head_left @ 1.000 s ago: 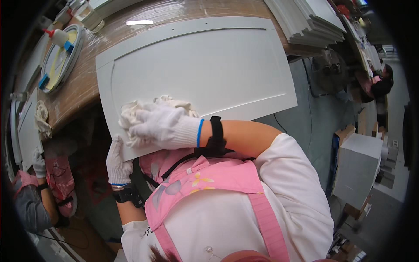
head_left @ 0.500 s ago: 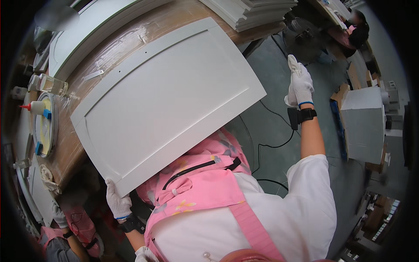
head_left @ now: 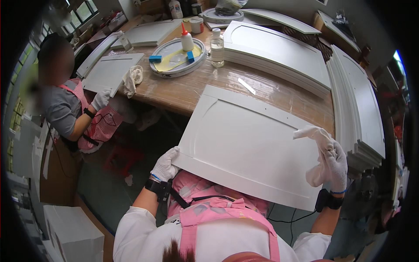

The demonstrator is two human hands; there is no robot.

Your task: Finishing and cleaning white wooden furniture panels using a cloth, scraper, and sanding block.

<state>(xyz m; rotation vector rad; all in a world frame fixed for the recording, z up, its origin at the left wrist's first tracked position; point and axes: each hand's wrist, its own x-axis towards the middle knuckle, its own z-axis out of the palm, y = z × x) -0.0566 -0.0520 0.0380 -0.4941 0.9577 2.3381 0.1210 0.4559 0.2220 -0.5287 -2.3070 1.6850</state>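
A white cabinet door panel (head_left: pixel 248 146) with a recessed, curved border lies at the table's near edge, its near side overhanging toward my pink apron. My left hand (head_left: pixel 165 165), in a white knit glove, grips the panel's near left corner. Over the panel's right end is my right hand (head_left: pixel 337 168), gloved too, with its fingers closed on a crumpled white cloth (head_left: pixel 322 146). Part of the cloth hangs down over the panel's surface. Two small dark holes show near the panel's far edge.
On the film-covered table (head_left: pixel 170 94) are a white strip (head_left: pixel 247 86), a clear bottle (head_left: pixel 217 49), a round lid (head_left: pixel 179 72) holding a red-tipped glue bottle (head_left: pixel 187 41) and blue blocks, and stacked panels (head_left: pixel 279 52). More panels (head_left: pixel 360 105) stand right. A co-worker (head_left: pixel 78 105) works at left.
My view has swung left, bringing the co-worker and the table's back into sight. My right hand has come from beyond the panel's right side to over its right end. My left hand stays on the corner.
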